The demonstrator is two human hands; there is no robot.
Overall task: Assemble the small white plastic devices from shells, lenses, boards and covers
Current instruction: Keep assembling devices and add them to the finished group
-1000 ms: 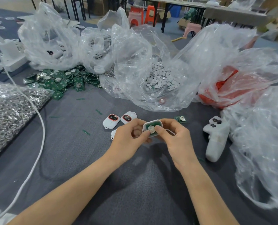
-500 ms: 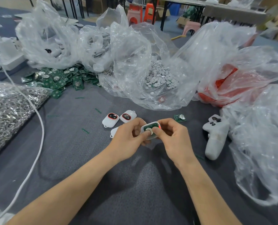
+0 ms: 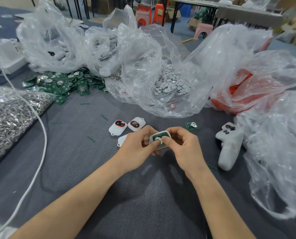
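Head view, left to right across the grey table (image 3: 74, 169): a bag of metal rings (image 3: 9, 121) lies at the left edge. A white cable (image 3: 43, 140) runs beside it, and a pile of green circuit boards (image 3: 64, 83) spreads toward the far left corner. Near the table's middle two finished devices (image 3: 118, 127) with red-ringed lenses lie side by side. A bare white cover (image 3: 124, 140) lies just beside my left hand (image 3: 136, 150).

That hand grips the white shell (image 3: 166, 132) from its left end, thumb laid over the green board (image 3: 158, 135) seated inside. My right hand (image 3: 184, 147) pinches the same shell from the right, a fingertip pressing on the board's round metal disc. The shell sits between both hands just above the table's middle, in front of the finished pair.

I judge the shell very light, stiff and smooth, so it could squirt out of a hard pinch. It is best held by its long side walls. The board looks thin and brittle, so I would push on its edges or the disc, evenly, never on one corner.

Farther right a loose board (image 3: 191, 125) lies flat, then a white handheld controller (image 3: 230, 145). Clear bags of white discs (image 3: 171, 81) and red parts (image 3: 238, 94) crowd the far edge.
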